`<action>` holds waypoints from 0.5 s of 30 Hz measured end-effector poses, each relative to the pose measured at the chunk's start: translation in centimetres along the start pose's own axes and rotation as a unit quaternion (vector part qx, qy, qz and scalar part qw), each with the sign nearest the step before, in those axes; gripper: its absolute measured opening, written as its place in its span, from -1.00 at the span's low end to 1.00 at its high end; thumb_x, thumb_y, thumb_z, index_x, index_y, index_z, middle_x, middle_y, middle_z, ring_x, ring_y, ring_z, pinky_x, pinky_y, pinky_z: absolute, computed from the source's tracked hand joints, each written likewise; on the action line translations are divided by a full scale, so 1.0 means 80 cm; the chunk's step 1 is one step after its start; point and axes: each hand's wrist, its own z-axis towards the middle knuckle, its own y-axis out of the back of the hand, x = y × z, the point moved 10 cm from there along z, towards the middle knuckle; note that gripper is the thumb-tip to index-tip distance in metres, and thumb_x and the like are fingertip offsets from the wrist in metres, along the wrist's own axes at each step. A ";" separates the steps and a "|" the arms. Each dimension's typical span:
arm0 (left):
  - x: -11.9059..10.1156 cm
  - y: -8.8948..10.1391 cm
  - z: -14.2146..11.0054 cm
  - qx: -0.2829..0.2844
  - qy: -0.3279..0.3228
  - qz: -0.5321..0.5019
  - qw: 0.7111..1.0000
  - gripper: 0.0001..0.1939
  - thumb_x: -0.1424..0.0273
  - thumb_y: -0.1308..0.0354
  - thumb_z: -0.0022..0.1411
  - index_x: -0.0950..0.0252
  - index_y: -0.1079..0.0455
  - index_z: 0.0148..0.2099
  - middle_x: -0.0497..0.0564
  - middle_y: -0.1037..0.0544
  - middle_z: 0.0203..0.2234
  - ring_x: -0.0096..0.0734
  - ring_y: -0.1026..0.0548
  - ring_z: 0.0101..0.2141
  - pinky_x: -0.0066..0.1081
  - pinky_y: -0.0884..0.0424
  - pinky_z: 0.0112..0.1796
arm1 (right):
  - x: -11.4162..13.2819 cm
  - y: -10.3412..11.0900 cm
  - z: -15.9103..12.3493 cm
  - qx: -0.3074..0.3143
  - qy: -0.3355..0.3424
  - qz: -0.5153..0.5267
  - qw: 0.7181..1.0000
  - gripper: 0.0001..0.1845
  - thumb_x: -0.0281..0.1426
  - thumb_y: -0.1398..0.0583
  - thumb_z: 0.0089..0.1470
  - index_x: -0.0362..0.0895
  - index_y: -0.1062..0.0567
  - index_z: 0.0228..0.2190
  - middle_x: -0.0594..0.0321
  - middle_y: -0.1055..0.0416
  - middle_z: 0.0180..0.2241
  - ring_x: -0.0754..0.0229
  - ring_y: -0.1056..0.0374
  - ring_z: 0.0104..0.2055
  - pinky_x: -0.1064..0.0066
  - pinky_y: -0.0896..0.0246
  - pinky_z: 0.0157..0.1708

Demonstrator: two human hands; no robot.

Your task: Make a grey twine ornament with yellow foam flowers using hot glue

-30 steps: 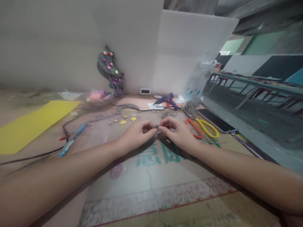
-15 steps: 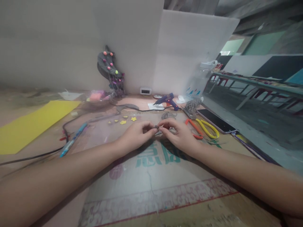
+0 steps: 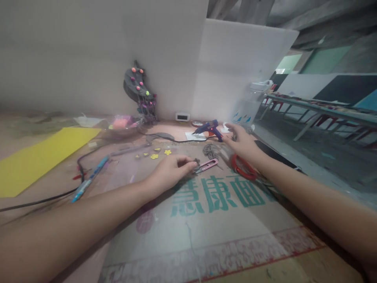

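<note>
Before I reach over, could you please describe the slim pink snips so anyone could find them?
Start at the large green printed characters. Just beyond them, beside the bare left hand, lie the snips. Their slim pink body differs from the round red handle to the right.

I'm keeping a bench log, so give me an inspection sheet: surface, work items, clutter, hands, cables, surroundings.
Surface: flat tan sheet with green and red print.
Work items: small dark grey piece; slim pink snips with metal blades; small yellow flower-shaped pieces.
Clutter: flat yellow sheet, slim blue pen, dark blue glue gun, red looped handle, partly hidden.
Hands: left hand pinches the grey piece; blurred right hand is near the glue gun, grip unclear.
Cables: thin black cable by the glue gun; black stretch at left, link unclear.
Surroundings: pale upright panels behind; long table beyond, right.
</note>
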 end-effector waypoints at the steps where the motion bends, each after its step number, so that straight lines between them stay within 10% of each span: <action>1: 0.000 0.000 0.000 0.001 0.001 0.001 1.000 -0.65 0.14 -0.05 0.22 0.31 -0.44 -0.36 -0.03 -0.54 -0.50 -0.40 -0.43 -0.48 -0.47 -0.29 -0.46 | -0.012 -0.006 0.006 0.019 -0.013 -0.010 1.000 -0.42 -0.28 -0.21 0.05 -0.21 -0.31 0.09 -0.07 -0.30 0.11 -0.08 -0.22 0.15 0.08 -0.09 0.13; 8: -0.003 0.001 0.001 -0.004 0.011 -0.012 1.000 -0.65 0.16 0.01 0.25 0.31 -0.39 -0.42 -0.03 -0.50 -0.53 -0.39 -0.41 -0.49 -0.46 -0.28 -0.46 | -0.029 -0.058 0.034 0.171 -0.045 0.049 0.983 -0.54 -0.24 -0.24 0.04 -0.19 -0.47 -0.04 0.05 -0.49 -0.07 0.01 -0.42 -0.09 0.22 -0.27 -0.05; 15: 0.000 -0.003 0.002 0.008 0.003 -0.031 0.999 -0.65 0.16 0.02 0.25 0.29 -0.37 -0.43 -0.07 -0.46 -0.57 -0.41 -0.40 -0.51 -0.47 -0.28 -0.46 | -0.038 -0.082 0.058 0.162 -0.089 0.016 0.983 -0.58 -0.36 -0.30 -0.06 -0.25 -0.51 -0.12 0.05 -0.55 -0.22 0.05 -0.44 -0.23 0.28 -0.30 -0.17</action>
